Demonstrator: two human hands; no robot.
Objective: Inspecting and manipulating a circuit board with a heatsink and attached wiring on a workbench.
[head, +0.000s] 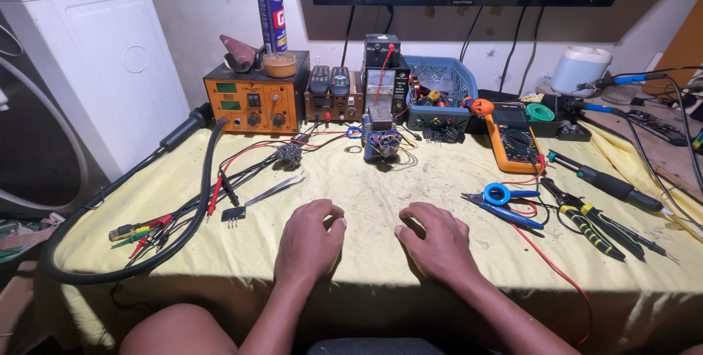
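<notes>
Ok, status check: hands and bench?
Left hand and right hand empty, resting on yellow cloth. Nearest: blue-handled scissors, right side. Nothing between hands.

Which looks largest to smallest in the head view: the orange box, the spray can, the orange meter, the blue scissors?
1. Orange box.
2. Orange meter.
3. Spray can and blue scissors look alike in size; the scissors lie nearer the camera, so I cannot rank them.

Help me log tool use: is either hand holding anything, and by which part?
Nothing is held. The left hand and right hand rest empty, fingers curled, on the yellow cloth.
</notes>
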